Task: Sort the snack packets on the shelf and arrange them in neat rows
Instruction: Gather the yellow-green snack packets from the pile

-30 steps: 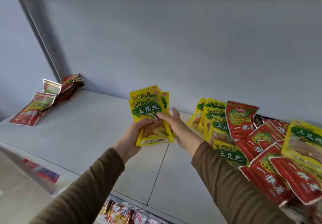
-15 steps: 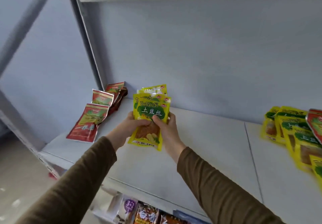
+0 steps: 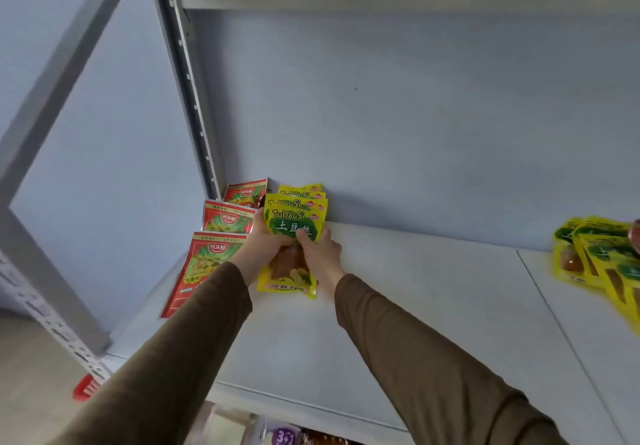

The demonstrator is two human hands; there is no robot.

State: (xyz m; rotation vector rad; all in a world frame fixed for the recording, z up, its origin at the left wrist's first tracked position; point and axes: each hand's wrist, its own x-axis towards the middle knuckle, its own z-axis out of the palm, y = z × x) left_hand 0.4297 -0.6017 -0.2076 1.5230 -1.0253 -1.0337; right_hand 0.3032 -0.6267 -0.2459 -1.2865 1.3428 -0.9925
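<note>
White shelf (image 3: 433, 306): both hands, left (image 3: 265, 247) and right (image 3: 320, 248), grip yellow packets (image 3: 294, 217), hiding their middles; red packets (image 3: 221, 219) beside; yellow pile (image 3: 595, 257) cut off right.

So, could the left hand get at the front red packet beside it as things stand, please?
Probably not at once: the left hand is busy gripping the yellow packets together with the right hand. The front red packet lies uncovered beside it, so the way is free once it lets go.

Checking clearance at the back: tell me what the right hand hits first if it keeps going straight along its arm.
Probably the back wall: the right hand, holding yellow packets, points there, though depth is unclear.
</note>
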